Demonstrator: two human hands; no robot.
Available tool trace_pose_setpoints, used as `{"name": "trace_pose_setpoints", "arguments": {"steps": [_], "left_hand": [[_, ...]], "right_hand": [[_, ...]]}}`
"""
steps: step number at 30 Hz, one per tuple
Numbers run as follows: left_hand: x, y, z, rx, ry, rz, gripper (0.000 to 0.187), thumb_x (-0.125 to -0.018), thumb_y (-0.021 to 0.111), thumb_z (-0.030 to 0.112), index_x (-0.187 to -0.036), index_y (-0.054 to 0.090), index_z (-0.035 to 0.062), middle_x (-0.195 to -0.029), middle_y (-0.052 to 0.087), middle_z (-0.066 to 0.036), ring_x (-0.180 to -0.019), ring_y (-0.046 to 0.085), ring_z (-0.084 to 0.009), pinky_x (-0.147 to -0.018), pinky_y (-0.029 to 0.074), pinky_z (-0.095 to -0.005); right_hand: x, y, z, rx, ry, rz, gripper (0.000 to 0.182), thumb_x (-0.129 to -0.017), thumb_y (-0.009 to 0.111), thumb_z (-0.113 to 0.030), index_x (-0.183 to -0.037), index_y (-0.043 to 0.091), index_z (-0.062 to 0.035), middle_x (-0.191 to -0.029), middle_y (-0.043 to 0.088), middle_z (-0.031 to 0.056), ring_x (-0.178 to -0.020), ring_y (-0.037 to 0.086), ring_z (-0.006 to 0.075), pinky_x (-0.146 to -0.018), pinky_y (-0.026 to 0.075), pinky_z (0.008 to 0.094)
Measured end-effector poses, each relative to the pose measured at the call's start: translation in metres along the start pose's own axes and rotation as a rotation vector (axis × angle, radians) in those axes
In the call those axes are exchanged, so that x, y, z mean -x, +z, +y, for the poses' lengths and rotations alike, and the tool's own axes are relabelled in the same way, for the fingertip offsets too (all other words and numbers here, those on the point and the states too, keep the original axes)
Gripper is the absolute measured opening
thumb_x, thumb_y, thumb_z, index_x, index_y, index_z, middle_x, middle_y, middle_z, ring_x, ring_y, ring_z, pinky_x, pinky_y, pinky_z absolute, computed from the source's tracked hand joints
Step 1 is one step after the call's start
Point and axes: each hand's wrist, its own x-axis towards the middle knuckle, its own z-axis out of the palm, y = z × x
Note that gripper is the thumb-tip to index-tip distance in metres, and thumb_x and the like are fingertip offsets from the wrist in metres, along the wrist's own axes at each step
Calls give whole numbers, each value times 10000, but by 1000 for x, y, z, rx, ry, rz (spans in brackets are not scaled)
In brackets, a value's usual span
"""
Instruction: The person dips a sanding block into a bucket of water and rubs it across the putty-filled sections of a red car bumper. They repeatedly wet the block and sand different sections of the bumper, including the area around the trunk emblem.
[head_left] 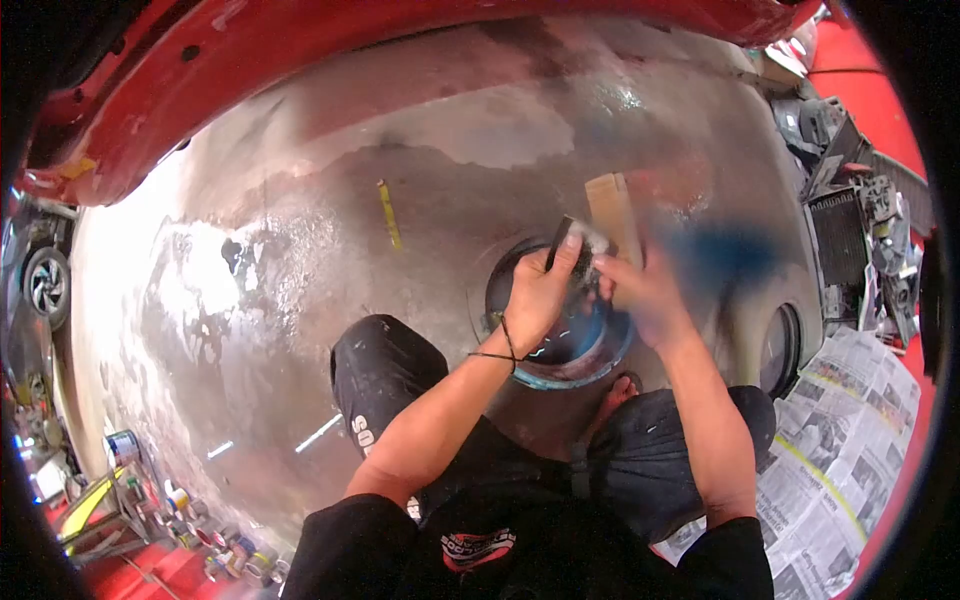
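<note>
Both hands meet above a round basin (pixel 570 378) of dark liquid that stands on the wet floor between the legs. My left hand (pixel 543 285), with a dark cord at its wrist, is closed on a small dark block (pixel 566 243), thumb on top. A whitish, wet-looking patch lies at the block's right side. My right hand (pixel 640 290) is blurred; its fingers are bent close to the block, and what they hold, if anything, cannot be made out. Just beyond the hands a light tan flat piece (pixel 612 205) reaches over the basin's far side.
A red car panel (pixel 300 40) spans the top. A yellow strip (pixel 389 215) lies on the floor (pixel 330 230). Car parts (pixel 850 230) and newspaper sheets (pixel 840 430) are at the right. Tins and tape rolls (pixel 230 545) sit at the lower left. A blue blurred shape (pixel 730 255) is right of the hands.
</note>
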Motion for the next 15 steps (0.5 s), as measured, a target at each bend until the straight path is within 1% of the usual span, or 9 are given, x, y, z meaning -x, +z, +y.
{"name": "trace_pose_setpoints", "arguments": {"steps": [4, 6, 7, 9, 10, 11, 13, 14, 15], "left_hand": [[-10, -13, -16, -580, 316, 226, 483, -1126, 679, 406, -1255, 688, -60, -1078, 789, -210, -960, 755, -335, -874, 616, -446], [-9, -17, -17, -984, 909, 344, 628, -1132, 649, 377, -1531, 517, -90, -1379, 699, -290, -1181, 691, -441, -1065, 541, -478], [-8, -15, -16, -985, 911, 338, 628, -1132, 649, 377, -1531, 517, -90, -1379, 699, -290, -1181, 691, -441, -1065, 541, -478], [-3, -11, -15, -750, 715, 15, 684, -1182, 571, 395, -1639, 393, -81, -1560, 577, -254, -1425, 589, -366, -1192, 459, -430], [-6, -5, -24, -433, 557, -57, 686, -1194, 540, 429, -1668, 386, -44, -1452, 629, -190, -1284, 646, -303, -1101, 509, -407], [-6, -3, -28, -430, 555, -55, 686, -1194, 540, 429, -1668, 386, -44, -1452, 629, -190, -1284, 646, -303, -1101, 509, -407], [-6, 2, -24, 280, 116, -187, 625, -1203, 497, 481, -1615, 468, 12, -1252, 660, -99, -1078, 649, -207, -966, 536, -363], [-4, 0, -20, 309, 41, -276, 600, -1200, 440, 561, -1524, 541, 66, -1076, 631, -17, -922, 594, -142, -858, 529, -343], [-5, -1, -18, 312, 42, -280, 600, -1200, 440, 561, -1524, 541, 66, -1076, 631, -17, -922, 594, -142, -858, 529, -343]], "right_hand": [[-4, -1, 3, -1, -43, 58, 569, -989, 768, -35, -1515, 553, -39, -1006, 662, 10, -767, 621, 99, -678, 531, 285], [-5, -5, 6, 0, -62, 76, 542, -993, 755, -24, -1501, 566, -43, -998, 661, 10, -770, 625, 100, -675, 534, 287], [-6, -7, 10, 13, -47, 89, 511, -1005, 763, -51, -1483, 583, -46, -993, 662, 6, -776, 633, 103, -671, 536, 284], [-6, -7, 13, 23, -33, 104, 480, -1017, 771, -77, -1465, 601, -49, -988, 663, 3, -781, 640, 105, -667, 537, 281], [-4, -6, 15, -102, 3, 65, 433, -1060, 740, -178, -1455, 613, -53, -1026, 692, 24, -788, 652, 126, -681, 548, 295], [-2, -5, 16, -225, 39, 23, 416, -1104, 708, -278, -1445, 626, -56, -1064, 722, 45, -796, 664, 146, -694, 559, 309], [1, -3, 7, -380, 83, -71, 455, -1135, 630, -373, -1461, 625, -56, -1130, 744, 75, -819, 677, 170, -717, 570, 337], [3, -2, 3, -541, 126, -163, 521, -1167, 553, -468, -1477, 625, -56, -1196, 767, 105, -843, 690, 195, -741, 582, 365], [4, -3, 2, -537, 124, -161, 521, -1167, 553, -468, -1477, 625, -56, -1196, 767, 105, -843, 690, 195, -741, 582, 365]]}}
